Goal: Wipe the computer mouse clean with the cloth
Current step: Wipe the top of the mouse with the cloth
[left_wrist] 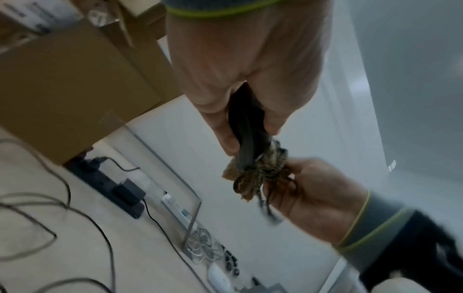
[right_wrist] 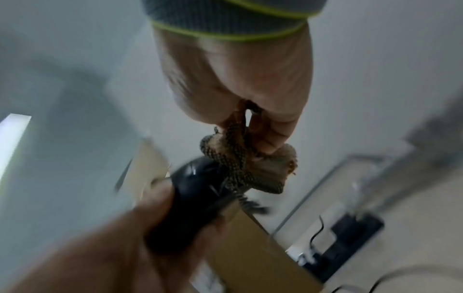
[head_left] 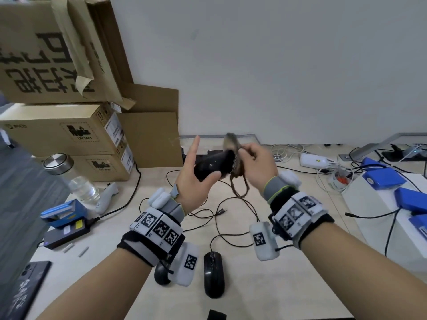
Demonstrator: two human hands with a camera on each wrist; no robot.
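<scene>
My left hand [head_left: 196,181] holds a black computer mouse [head_left: 215,166] up above the desk, thumb under it and fingers behind it. In the left wrist view the mouse [left_wrist: 246,126] sits between thumb and fingers. My right hand [head_left: 256,162] pinches a brown speckled cloth [head_left: 233,148] and presses it against the mouse's right end. A braided loop of the cloth [head_left: 240,188] hangs below. The right wrist view shows the cloth [right_wrist: 240,160] bunched on the mouse [right_wrist: 192,200].
Two more black mice lie on the desk [head_left: 120,239]: one [head_left: 213,274] near the front, another [head_left: 161,274] half hidden under my left wrist. Cardboard boxes [head_left: 64,135] stack at the left beside a glass jar [head_left: 69,179]. Cables cross the middle; blue blocks [head_left: 383,179] sit at the right.
</scene>
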